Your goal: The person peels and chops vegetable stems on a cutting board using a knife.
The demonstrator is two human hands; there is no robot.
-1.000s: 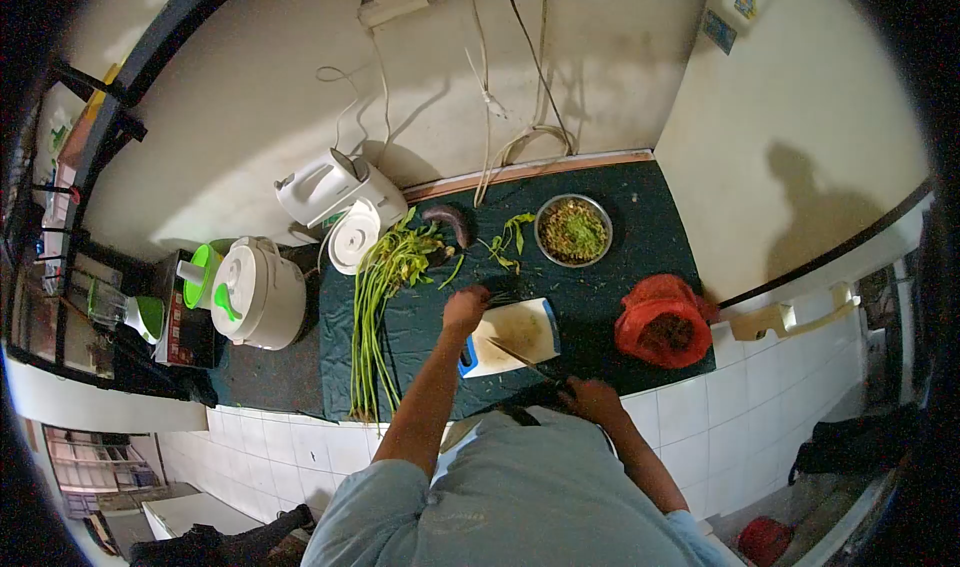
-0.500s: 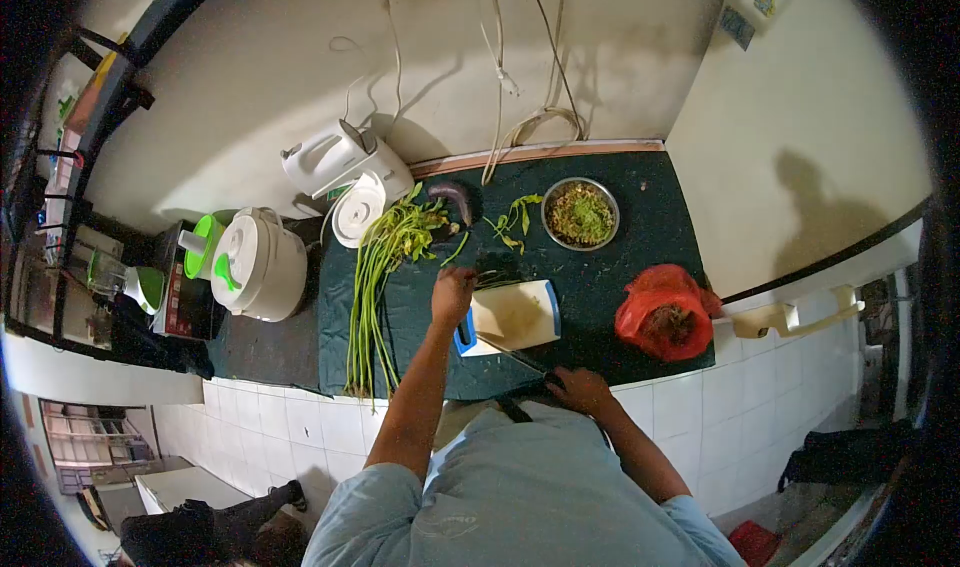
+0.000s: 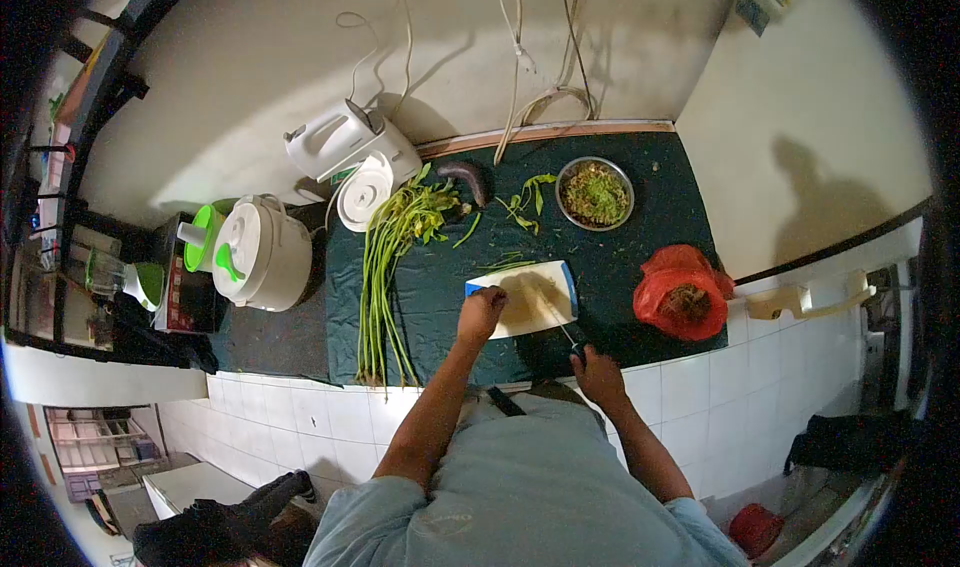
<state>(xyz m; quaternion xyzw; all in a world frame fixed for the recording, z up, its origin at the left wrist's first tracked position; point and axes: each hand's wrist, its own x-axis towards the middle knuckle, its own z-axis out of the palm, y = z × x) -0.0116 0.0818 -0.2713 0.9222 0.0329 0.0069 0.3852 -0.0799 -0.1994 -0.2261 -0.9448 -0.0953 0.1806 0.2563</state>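
Observation:
My right hand (image 3: 598, 372) is closed round the handle of a knife (image 3: 562, 325), its blade over the white cutting board (image 3: 530, 312) with blue ends. At the board's left end is my left hand (image 3: 483, 312), fingers drawn together; what they hold, if anything, is too small to make out. Cut green stems (image 3: 506, 262) lie just behind the board. Long leafy greens (image 3: 380, 287) lie further left, with a dark eggplant (image 3: 465, 178) behind them. A metal bowl (image 3: 595, 195) holds chopped greens. Some loose leaves (image 3: 524, 207) lie left of the bowl.
A red plastic bag (image 3: 682, 294) sits at the counter's right front. On the left stand a white rice cooker (image 3: 262, 254), a white mixer (image 3: 350, 145) and a round white lid (image 3: 365, 192). Cords hang on the wall. A person's leg (image 3: 270, 497) shows at lower left.
My left hand has moved from beside the board onto its left end. The knife has swung round to point more away from me. The whole view has shifted slightly.

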